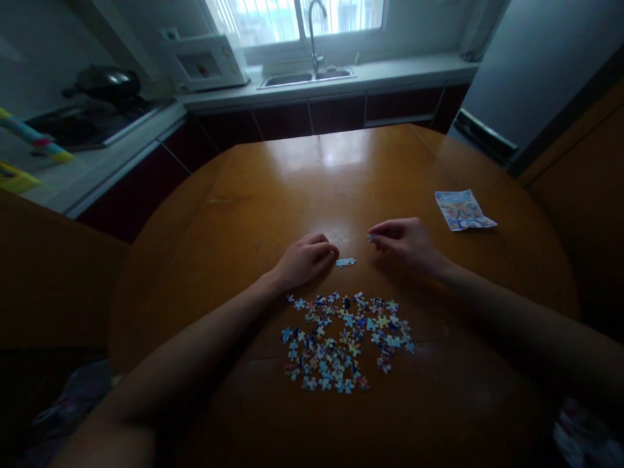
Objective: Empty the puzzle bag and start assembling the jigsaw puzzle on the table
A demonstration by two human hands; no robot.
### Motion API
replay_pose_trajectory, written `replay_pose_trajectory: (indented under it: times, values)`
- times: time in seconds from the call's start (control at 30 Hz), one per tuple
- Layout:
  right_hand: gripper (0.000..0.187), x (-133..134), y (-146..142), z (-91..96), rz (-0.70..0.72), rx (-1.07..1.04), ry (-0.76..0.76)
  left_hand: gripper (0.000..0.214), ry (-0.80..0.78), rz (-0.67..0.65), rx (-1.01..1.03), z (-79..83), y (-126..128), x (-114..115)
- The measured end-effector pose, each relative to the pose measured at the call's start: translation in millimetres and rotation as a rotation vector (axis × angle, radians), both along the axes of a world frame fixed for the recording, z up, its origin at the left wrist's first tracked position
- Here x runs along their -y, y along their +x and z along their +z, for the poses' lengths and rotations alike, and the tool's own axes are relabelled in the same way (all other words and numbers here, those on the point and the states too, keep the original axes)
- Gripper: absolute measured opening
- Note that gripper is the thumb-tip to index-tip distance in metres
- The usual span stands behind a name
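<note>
My right hand [402, 242] pinches a small pale jigsaw puzzle piece [371, 238] between thumb and fingertips, just above the table. To its left, a short strip of joined puzzle pieces [346, 262] lies flat on the wood. My left hand [308, 259] rests on the table with curled fingers, its fingertips at the left end of that strip. Whether those fingers hold anything is hidden. Closer to me, a loose spread of many puzzle pieces [331, 354] in light blue, dark blue and yellowish colours covers the tabletop between my forearms.
A creased printed sheet [463, 209] lies at the right of the wooden table [273, 188]. Beyond the table's far edge run a counter with a sink [287, 79], a faucet [314, 39] and a white microwave [207, 65]. A dark pan [110, 83] sits on the stove at left.
</note>
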State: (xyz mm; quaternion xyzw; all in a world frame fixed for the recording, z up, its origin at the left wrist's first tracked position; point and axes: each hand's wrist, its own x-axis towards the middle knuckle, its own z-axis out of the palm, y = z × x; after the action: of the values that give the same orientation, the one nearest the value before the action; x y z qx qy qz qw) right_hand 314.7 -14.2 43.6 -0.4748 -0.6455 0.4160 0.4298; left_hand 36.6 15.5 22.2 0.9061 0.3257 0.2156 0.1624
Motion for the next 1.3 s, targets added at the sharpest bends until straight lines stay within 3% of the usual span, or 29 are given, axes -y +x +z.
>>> replay_pose_trajectory:
  times: [0.17,0.37,0.6,0.7,0.83,0.93,1.17,1.3]
  values:
    - [0.024,1,-12,-16.2,-0.01,-0.121,-0.185,0.017,0.129,-0.013,0.096,-0.5,3,3]
    - [0.021,18,-36,-16.4,0.08,-0.221,-0.11,0.025,0.339,-0.078,0.219,0.4,12,15]
    - [0.016,29,-44,-15.8,0.122,-0.188,-0.057,0.017,0.343,-0.103,0.245,1.8,16,23]
    - [0.014,25,-39,-18.6,0.153,-0.099,0.063,0.016,0.318,-0.105,0.272,2.3,16,22]
    - [0.011,20,-29,-20.2,0.23,0.077,0.43,0.014,0.286,-0.103,0.318,2.8,16,20]
    - [0.009,19,-28,-19.2,0.281,0.124,0.591,0.014,0.267,-0.116,0.317,2.3,16,20]
    - [0.01,13,-22,-20.4,0.305,0.221,0.672,0.021,0.197,-0.119,0.265,-2.5,14,18]
    - [0.011,1,-7,-24.4,0.283,0.317,0.612,0.014,0.147,-0.109,0.184,-3.6,13,16]
